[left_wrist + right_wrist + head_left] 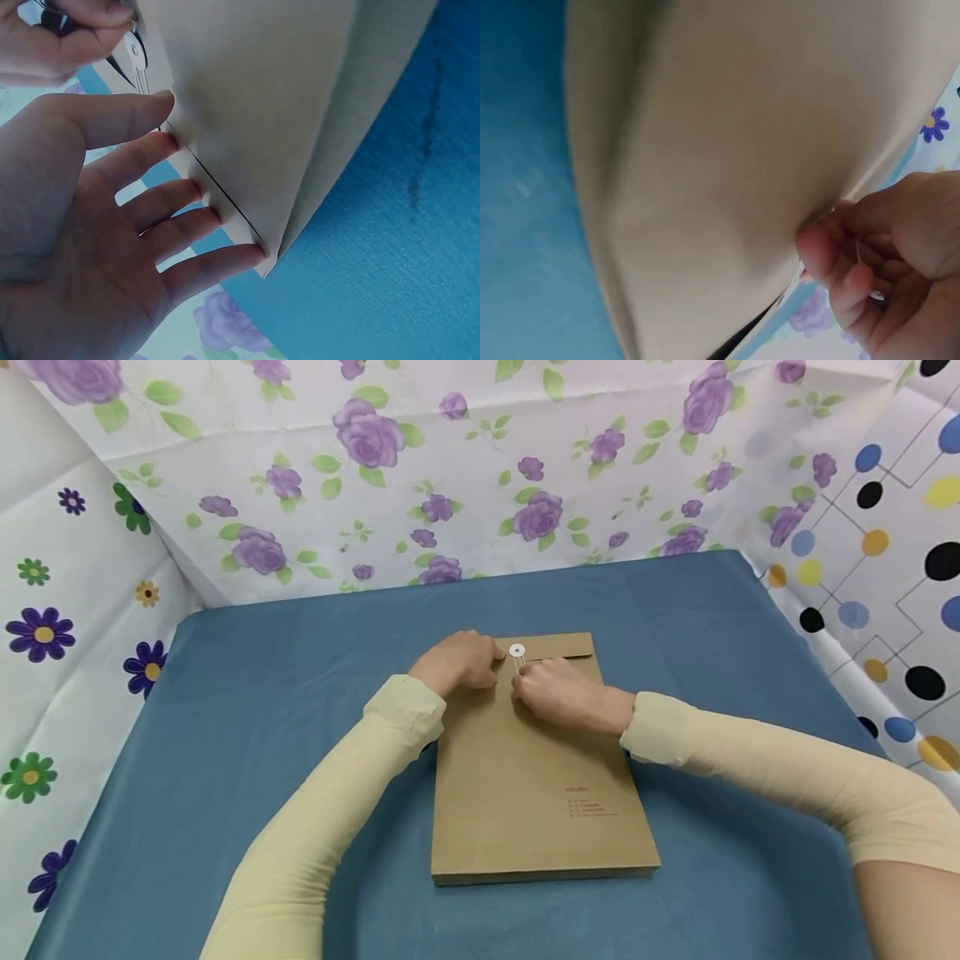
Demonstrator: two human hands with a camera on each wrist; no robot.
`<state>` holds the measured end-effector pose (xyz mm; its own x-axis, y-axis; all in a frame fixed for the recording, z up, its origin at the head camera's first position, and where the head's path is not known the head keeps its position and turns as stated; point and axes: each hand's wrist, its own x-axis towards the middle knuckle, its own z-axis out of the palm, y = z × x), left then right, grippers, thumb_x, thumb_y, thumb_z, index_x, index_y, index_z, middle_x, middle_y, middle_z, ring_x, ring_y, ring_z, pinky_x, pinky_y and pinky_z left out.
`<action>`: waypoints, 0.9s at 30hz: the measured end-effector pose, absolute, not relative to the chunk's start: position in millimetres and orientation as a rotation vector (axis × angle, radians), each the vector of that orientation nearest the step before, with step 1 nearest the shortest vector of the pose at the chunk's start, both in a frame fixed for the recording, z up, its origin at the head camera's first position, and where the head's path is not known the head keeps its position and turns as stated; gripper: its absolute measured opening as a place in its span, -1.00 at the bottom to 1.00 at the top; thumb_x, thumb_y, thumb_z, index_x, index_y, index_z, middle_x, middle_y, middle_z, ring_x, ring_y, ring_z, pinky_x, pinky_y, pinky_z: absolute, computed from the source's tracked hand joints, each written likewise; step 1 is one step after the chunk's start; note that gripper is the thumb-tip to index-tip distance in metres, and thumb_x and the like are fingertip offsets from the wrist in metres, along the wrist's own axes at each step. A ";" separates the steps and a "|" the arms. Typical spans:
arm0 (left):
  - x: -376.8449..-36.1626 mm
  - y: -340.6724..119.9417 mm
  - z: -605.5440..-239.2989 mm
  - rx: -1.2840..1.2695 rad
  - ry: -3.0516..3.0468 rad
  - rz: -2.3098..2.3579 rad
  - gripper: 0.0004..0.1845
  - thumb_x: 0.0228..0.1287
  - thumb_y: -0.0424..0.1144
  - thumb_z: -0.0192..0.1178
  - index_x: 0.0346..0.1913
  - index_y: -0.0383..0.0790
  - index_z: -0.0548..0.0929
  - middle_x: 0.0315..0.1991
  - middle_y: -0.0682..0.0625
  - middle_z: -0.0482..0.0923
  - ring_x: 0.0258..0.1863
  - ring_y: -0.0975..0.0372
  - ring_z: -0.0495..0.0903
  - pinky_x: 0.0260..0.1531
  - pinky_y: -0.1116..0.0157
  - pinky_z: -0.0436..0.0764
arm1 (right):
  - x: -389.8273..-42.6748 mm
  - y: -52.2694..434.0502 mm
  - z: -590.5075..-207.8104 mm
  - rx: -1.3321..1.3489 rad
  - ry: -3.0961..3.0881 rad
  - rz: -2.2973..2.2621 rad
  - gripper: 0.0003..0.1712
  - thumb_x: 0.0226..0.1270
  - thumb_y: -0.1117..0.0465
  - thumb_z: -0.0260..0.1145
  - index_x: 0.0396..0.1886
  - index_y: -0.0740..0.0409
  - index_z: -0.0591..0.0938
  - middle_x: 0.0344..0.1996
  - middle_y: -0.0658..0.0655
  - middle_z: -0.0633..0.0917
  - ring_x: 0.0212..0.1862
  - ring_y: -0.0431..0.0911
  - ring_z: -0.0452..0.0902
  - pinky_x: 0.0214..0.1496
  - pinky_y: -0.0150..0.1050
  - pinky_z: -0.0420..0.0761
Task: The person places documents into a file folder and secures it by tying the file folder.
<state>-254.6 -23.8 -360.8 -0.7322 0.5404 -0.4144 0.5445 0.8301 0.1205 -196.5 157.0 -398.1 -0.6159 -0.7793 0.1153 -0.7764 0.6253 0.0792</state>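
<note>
From the head camera, a brown paper envelope [536, 760] lies flat near the middle of the blue counter [247, 693], its flap end toward the far edge and its printed end toward the near edge. The left hand [459, 662] rests on the flap just beside the white string button [517, 651], and the right hand [558, 692] sits just below that button with its fingers curled in, pinching the thin string [519, 665]. To work the tie well, the left hand should hold the flap flat so the envelope does not slide, while the right hand draws the string in small circles close to the button, without tugging upward on the paper. In the left wrist view, the left hand [90, 225] is spread open, its straight fingertips [225, 259] pressing along the flap's edge; the button [136, 54] shows at the top, with the other hand's fingers about it. In the right wrist view, the right hand [889, 270] is curled against the envelope [720, 165]; the string itself is hard to make out there.
</note>
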 end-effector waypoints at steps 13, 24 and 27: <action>-252.3 -23.2 -362.4 0.815 2.566 0.035 -0.65 0.37 -0.36 0.06 0.13 -0.09 0.67 -0.31 -0.11 0.52 -0.32 0.08 0.42 -0.19 0.18 0.33 | -249.3 153.0 -386.7 1.334 -3.041 0.550 -0.76 0.45 0.44 0.22 -0.31 0.23 0.79 -0.47 0.08 0.72 -0.58 -0.17 0.49 -0.37 -0.24 0.49; -252.6 -21.3 -361.8 0.787 2.577 -0.019 -0.36 0.42 -0.28 0.09 0.55 0.05 0.37 0.47 -0.18 0.39 0.25 -0.04 0.49 0.09 0.18 0.40 | -258.7 175.1 -395.8 1.178 -2.969 0.754 -0.77 0.41 0.38 0.29 -0.43 0.19 0.79 -0.57 0.03 0.71 -0.65 -0.20 0.52 -0.46 -0.24 0.56; -253.2 -22.6 -361.0 0.783 2.570 -0.026 -0.36 0.45 -0.26 0.08 0.56 0.05 0.34 0.51 -0.17 0.32 0.40 -0.08 0.39 0.12 0.17 0.39 | -257.7 182.2 -398.7 1.151 -2.964 0.740 -0.75 0.41 0.37 0.28 -0.47 0.14 0.76 -0.59 -0.02 0.66 -0.64 -0.20 0.47 -0.47 -0.25 0.48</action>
<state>-253.2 -22.6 -361.0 -0.7373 0.5249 -0.4254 0.5333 0.8387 0.1104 -257.7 182.2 -398.7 -0.7448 -0.6655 0.0483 -0.6100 0.6499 -0.4533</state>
